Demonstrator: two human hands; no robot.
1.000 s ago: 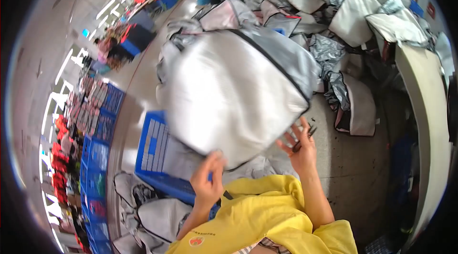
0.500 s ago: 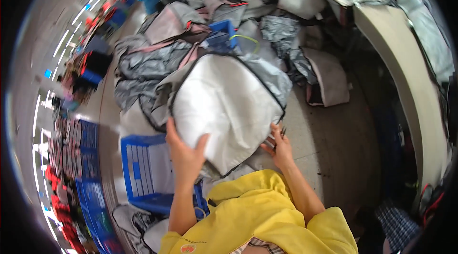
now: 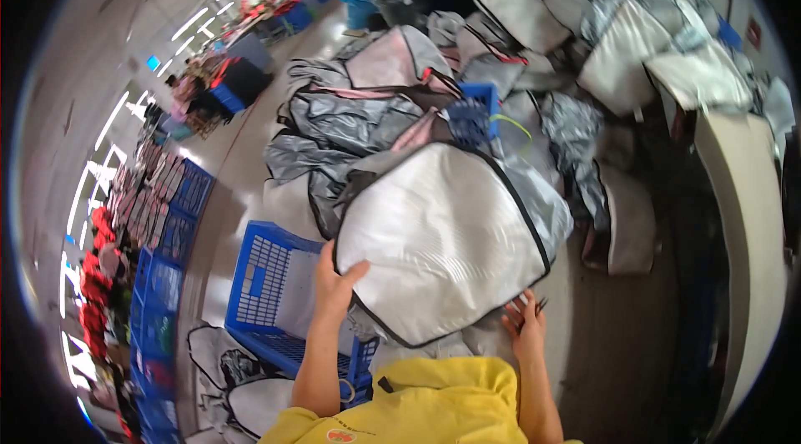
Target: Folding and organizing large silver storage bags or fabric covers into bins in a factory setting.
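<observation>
Left grip [image 3: 335,284]: is pinching the left edge of a rounded white fabric panel with black piping [image 3: 442,244], the thumb resting on its face.
Right grip [image 3: 526,329]: is curving, fingers partly spread, beside the panel's lower right edge with a small dark tool [image 3: 541,305] (too small to identify); whether it is pressing on either, I cannot tell.
Panel: is spreading out between both grips, before the yellow cloth shirt [image 3: 450,402].
Floor: an open blue latticed plastic crate [image 3: 259,285] is standing left of the panel; crumpled silver-grey fabric [image 3: 359,123] is lying beyond.
</observation>
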